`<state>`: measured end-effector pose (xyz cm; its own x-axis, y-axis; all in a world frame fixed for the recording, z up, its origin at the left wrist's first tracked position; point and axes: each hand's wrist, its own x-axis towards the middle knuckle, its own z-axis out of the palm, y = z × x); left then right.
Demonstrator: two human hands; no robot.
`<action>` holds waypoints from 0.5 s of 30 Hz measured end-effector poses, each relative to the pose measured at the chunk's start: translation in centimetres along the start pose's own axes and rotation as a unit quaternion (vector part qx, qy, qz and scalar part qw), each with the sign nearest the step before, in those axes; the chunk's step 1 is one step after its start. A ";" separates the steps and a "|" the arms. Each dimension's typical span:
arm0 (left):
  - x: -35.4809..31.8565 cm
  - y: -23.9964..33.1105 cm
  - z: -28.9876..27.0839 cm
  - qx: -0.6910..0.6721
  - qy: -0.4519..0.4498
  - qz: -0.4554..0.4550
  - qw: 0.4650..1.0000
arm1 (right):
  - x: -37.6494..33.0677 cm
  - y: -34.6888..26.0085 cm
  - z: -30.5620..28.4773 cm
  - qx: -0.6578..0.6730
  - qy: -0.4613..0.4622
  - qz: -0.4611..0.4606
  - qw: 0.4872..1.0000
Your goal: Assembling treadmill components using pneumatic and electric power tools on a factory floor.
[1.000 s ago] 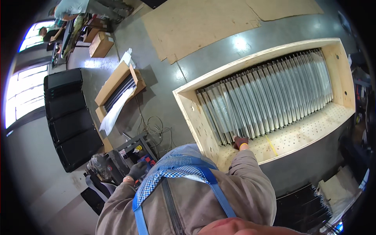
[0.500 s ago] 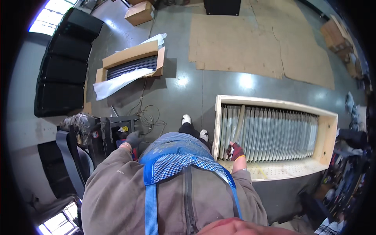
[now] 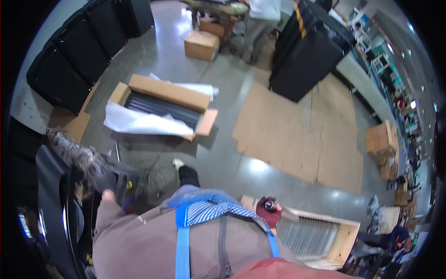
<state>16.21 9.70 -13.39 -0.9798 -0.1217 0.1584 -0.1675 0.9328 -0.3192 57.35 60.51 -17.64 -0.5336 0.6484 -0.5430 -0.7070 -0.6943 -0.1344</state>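
Note:
My right hand (image 3: pixel 266 217), in a dark red glove, is closed around a small dark tool (image 3: pixel 270 204) with a round shiny end. It is raised beside the near-left end of a wooden crate (image 3: pixel 351 232), in which thin grey metal slats (image 3: pixel 309 237) stand in a row. The tool's kind does not show. On the left, my left hand (image 3: pixel 106 180) in a grey glove is at a dark cart frame (image 3: pixel 127 174), near crumpled clear plastic wrap (image 3: pixel 86 156). Blur hides its fingers.
Ahead on the floor lies an open cardboard box (image 3: pixel 169 93) of dark slats with white wrapping. Flat cardboard (image 3: pixel 297 139) covers floor to its right, before a tall black case (image 3: pixel 302 56). A loose cable (image 3: pixel 160 179) lies near my foot. A person (image 3: pixel 260 28) stands at the back.
My view has swung up and to the right. My right hand has lifted from the crate's slats with the tool in it. My left hand has shifted along the cart toward the plastic wrap.

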 end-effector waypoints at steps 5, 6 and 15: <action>-0.6 -0.5 0.5 -0.266 0.150 -0.124 0.944 | 9.2 14.9 8.8 -0.009 -0.003 0.113 0.994; -0.8 -0.8 0.7 -0.266 0.148 -0.147 0.941 | 9.9 18.6 11.9 -0.025 -0.011 0.127 0.991; -0.4 -2.4 1.8 -0.312 0.278 -0.034 0.908 | 22.1 42.9 26.0 -0.332 -0.160 0.642 0.672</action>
<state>16.82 6.94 -14.41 -0.7342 -0.1568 0.6606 0.0393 0.9615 0.2719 3.19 53.19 -13.85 -0.6530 -0.6595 -0.3725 0.7393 -0.6619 -0.1241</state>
